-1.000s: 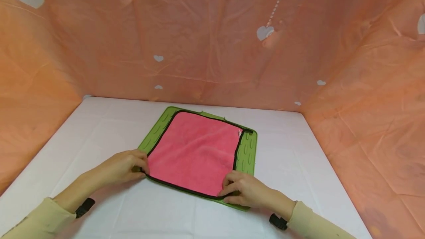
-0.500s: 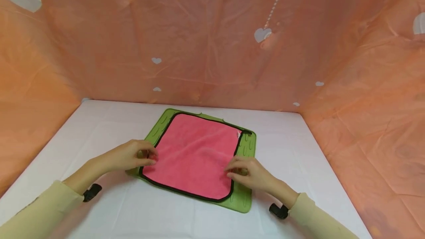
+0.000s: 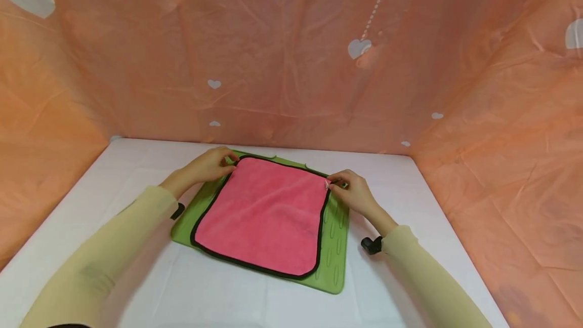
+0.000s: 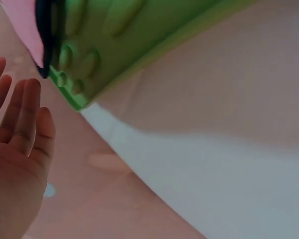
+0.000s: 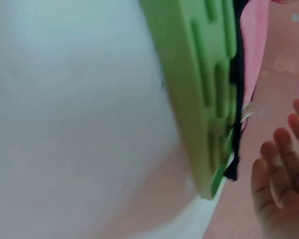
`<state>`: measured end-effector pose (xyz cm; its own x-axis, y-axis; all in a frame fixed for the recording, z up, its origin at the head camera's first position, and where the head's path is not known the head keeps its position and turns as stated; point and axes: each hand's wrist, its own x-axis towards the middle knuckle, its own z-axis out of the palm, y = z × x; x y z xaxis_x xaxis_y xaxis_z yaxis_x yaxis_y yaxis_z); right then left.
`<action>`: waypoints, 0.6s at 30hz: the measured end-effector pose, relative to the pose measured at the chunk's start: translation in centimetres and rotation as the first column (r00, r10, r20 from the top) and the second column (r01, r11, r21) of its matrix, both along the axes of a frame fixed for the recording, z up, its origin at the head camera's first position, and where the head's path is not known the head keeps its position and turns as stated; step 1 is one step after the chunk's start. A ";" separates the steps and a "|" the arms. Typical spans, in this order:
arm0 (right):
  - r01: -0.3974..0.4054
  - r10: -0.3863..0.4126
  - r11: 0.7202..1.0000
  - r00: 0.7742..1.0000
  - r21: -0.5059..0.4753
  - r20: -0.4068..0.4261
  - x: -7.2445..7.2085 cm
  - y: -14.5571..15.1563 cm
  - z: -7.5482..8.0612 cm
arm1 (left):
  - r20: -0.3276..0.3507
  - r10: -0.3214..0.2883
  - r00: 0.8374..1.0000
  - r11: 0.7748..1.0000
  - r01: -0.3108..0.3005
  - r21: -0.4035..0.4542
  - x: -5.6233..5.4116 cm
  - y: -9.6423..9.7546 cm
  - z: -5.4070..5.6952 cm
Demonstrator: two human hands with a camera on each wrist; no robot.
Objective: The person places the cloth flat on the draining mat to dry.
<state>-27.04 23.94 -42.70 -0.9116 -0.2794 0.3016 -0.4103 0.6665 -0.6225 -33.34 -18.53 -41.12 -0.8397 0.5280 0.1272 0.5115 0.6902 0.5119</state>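
Note:
A pink cloth with black edging [image 3: 264,211] lies spread flat on a green ribbed mat [image 3: 334,252]. At the cloth's far left corner is my left hand [image 3: 211,165], its thumb and fingers loosely bent around the corner. In the left wrist view, the left fingers [image 4: 27,114] look relaxed and apart from the cloth. My right hand [image 3: 355,191] is over the far right corner, by a small white tag [image 3: 327,184]. The right wrist view has the right fingers [image 5: 281,169] loosely bent, with a gap between them and the cloth.
The mat rests on a white table [image 3: 218,292]. An orange sheet with pale hearts [image 3: 282,65] rises as a wall behind the table and along both sides. A black band [image 3: 372,245] is on the right wrist.
Both hands have left the cloth's near corners and moved away from the body to its far corners. The cloth and mat lie nearly where they were.

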 end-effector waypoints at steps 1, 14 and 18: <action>0.015 -0.015 1.000 1.000 0.013 0.012 -0.4 0.1 -0.2 | 0.019 0.011 1.000 1.000 -0.011 -0.007 -0.5 0.2 -0.1; -0.020 0.004 0.983 0.996 0.182 0.090 -2.9 0.3 -1.8 | 0.035 -0.061 0.998 0.998 0.062 -0.031 -3.1 0.9 -2.0; -0.032 0.020 0.979 0.998 0.199 0.060 -3.3 0.0 -1.9 | 0.021 -0.059 0.998 0.998 0.060 -0.024 -3.2 1.1 -2.0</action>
